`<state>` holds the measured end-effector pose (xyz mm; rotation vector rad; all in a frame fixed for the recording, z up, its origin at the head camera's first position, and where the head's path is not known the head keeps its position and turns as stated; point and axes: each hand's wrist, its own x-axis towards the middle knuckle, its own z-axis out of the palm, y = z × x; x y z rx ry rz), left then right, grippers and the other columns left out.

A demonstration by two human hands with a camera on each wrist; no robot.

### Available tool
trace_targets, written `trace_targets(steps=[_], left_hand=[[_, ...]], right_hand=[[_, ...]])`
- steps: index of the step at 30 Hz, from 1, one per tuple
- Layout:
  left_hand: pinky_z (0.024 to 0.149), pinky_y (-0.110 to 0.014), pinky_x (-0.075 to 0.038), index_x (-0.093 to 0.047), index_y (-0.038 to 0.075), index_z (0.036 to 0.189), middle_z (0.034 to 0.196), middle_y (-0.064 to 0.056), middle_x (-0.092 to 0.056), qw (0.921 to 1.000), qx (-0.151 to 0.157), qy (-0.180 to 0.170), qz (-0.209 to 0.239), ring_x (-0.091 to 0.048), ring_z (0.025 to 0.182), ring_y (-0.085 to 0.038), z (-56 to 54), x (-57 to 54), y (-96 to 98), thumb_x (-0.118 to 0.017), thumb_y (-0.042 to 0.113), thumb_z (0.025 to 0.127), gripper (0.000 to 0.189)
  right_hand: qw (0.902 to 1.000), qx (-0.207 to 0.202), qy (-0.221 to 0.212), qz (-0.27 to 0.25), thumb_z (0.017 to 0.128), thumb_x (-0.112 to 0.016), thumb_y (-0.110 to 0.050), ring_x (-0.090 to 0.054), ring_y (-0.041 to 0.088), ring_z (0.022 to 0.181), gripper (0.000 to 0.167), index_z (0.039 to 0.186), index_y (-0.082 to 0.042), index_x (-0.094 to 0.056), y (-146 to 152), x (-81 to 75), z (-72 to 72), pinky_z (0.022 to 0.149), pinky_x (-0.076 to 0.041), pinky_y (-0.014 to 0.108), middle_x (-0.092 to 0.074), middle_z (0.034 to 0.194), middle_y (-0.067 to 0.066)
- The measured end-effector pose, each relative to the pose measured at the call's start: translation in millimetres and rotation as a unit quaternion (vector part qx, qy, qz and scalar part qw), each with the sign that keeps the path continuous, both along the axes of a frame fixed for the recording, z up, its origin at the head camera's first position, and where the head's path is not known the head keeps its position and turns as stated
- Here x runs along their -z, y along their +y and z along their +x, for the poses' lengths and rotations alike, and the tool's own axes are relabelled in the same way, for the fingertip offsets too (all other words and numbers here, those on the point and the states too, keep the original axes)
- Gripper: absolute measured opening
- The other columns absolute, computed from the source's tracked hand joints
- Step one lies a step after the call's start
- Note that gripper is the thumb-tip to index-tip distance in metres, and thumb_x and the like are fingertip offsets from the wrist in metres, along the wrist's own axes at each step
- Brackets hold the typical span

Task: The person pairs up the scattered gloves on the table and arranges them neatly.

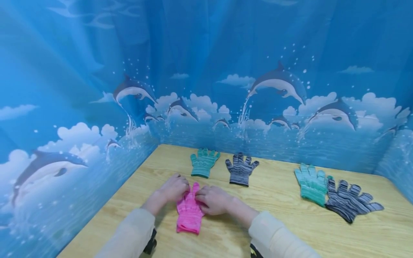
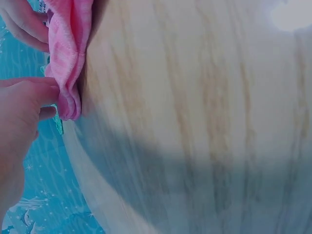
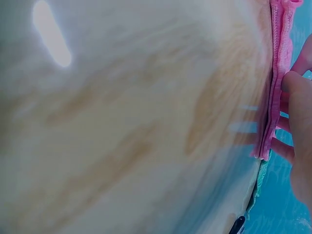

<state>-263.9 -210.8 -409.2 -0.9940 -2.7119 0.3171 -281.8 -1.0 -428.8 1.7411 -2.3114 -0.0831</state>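
A pink knitted glove (image 1: 189,215) lies on the table with its cuff toward me, its fingers pointing away. My left hand (image 1: 175,188) is at the upper left of the glove; in the left wrist view its thumb and forefinger pinch the edge of the pink fabric (image 2: 70,48). From the right side my right hand (image 1: 213,200) grips the same glove, fingers bent over its finger part. The right wrist view shows the thumb against the glove's edge (image 3: 277,83) and other fingers behind it. Parts of the glove's fingers are hidden under both hands.
Behind the pink glove lie a green glove (image 1: 203,164) and a grey-black striped glove (image 1: 241,170). Farther right, another green glove (image 1: 311,183) touches a second striped glove (image 1: 350,200). A blue dolphin-print curtain (image 1: 206,71) borders the wooden table (image 1: 274,229).
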Motion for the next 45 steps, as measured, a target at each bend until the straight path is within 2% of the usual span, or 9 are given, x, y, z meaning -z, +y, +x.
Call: trace_targets(steps=[5,9,11,16,20,28,34,38,45], left_hand=[[0.082,-0.038,-0.042,-0.068,0.019,0.077,0.082,0.004,-0.065,1.0000,0.000,0.001,-0.003,-0.059,0.083,-0.016,1.8,-3.7,2.2,-0.065,0.012,0.078,0.008],[0.083,-0.039,-0.042,-0.069,0.016,0.080,0.084,0.002,-0.066,0.9998,-0.003,0.006,0.019,-0.060,0.085,-0.018,5.2,-6.0,0.4,-0.066,0.014,0.080,0.004],[0.081,-0.038,-0.043,-0.069,0.014,0.079,0.081,0.001,-0.064,0.9994,0.001,0.009,0.034,-0.060,0.081,-0.018,9.1,-7.2,-3.7,-0.066,0.013,0.080,0.003],[0.074,-0.037,-0.044,-0.068,0.013,0.075,0.074,0.002,-0.061,0.9987,0.013,0.005,0.050,-0.057,0.072,-0.016,21.0,-10.9,-15.5,-0.067,0.011,0.077,0.003],[0.077,-0.037,-0.044,-0.069,0.014,0.078,0.079,0.002,-0.063,0.9989,0.006,-0.013,0.045,-0.058,0.077,-0.015,27.3,-13.0,-18.1,-0.067,0.018,0.078,0.004],[0.081,-0.039,-0.044,-0.068,0.017,0.079,0.081,0.003,-0.061,0.9984,-0.015,-0.049,0.026,-0.056,0.081,-0.015,34.8,-12.1,-16.6,-0.069,0.028,0.079,0.011],[0.078,-0.036,-0.044,-0.069,0.018,0.081,0.080,0.005,-0.060,0.9981,-0.022,-0.051,0.025,-0.056,0.078,-0.014,36.2,-9.7,-16.6,-0.067,0.033,0.080,0.015],[0.079,-0.037,-0.043,-0.068,0.018,0.079,0.077,0.008,-0.056,0.9978,-0.025,-0.059,0.019,-0.054,0.077,-0.013,37.3,-10.8,-15.5,-0.065,0.036,0.081,0.018],[0.088,-0.044,-0.043,-0.065,0.017,0.077,0.081,0.004,-0.057,0.9974,-0.028,-0.062,-0.023,-0.057,0.088,-0.019,39.7,-15.0,-10.9,-0.064,0.036,0.080,0.019]], right_hand=[[0.9998,0.014,-0.008,0.009,0.091,-0.052,-0.031,-0.050,0.018,0.116,0.038,0.124,-0.013,-0.058,0.4,-1.2,-0.7,0.095,-0.040,0.032,-0.056,0.125,0.002],[0.9997,0.021,-0.008,0.001,0.091,-0.052,-0.031,-0.051,0.016,0.113,0.036,0.122,-0.014,-0.059,-0.4,-3.3,1.6,0.093,-0.041,0.032,-0.058,0.122,0.000],[0.9997,0.023,-0.008,-0.008,0.092,-0.052,-0.031,-0.051,0.016,0.112,0.034,0.120,-0.014,-0.061,-1.9,-4.3,3.4,0.092,-0.042,0.031,-0.058,0.120,0.000],[0.9991,-0.009,0.003,-0.042,0.091,-0.054,-0.027,-0.053,0.016,0.112,0.030,0.116,-0.013,-0.063,-9.4,-9.3,7.0,0.096,-0.039,0.033,-0.060,0.117,0.001],[0.9990,-0.024,0.008,-0.036,0.090,-0.055,-0.029,-0.052,0.013,0.112,0.029,0.115,-0.015,-0.064,-16.2,-12.1,11.2,0.096,-0.040,0.032,-0.061,0.116,-0.002],[0.9999,0.004,-0.009,-0.002,0.092,-0.051,-0.036,-0.050,0.016,0.116,0.034,0.121,-0.019,-0.060,-21.9,-6.2,16.2,0.096,-0.039,0.044,-0.058,0.120,-0.002],[0.9998,-0.002,-0.022,-0.001,0.093,-0.048,-0.039,-0.050,0.017,0.115,0.038,0.126,-0.021,-0.057,-21.9,-4.8,15.5,0.095,-0.039,0.047,-0.057,0.121,-0.001],[0.9998,-0.014,-0.015,-0.003,0.093,-0.048,-0.041,-0.051,0.016,0.113,0.039,0.126,-0.023,-0.056,-20.9,-4.9,15.4,0.095,-0.040,0.044,-0.058,0.120,-0.002],[0.9994,-0.034,-0.002,-0.007,0.094,-0.048,-0.040,-0.052,0.013,0.110,0.035,0.123,-0.024,-0.059,-20.7,-3.3,15.6,0.094,-0.040,0.035,-0.059,0.116,-0.003]])
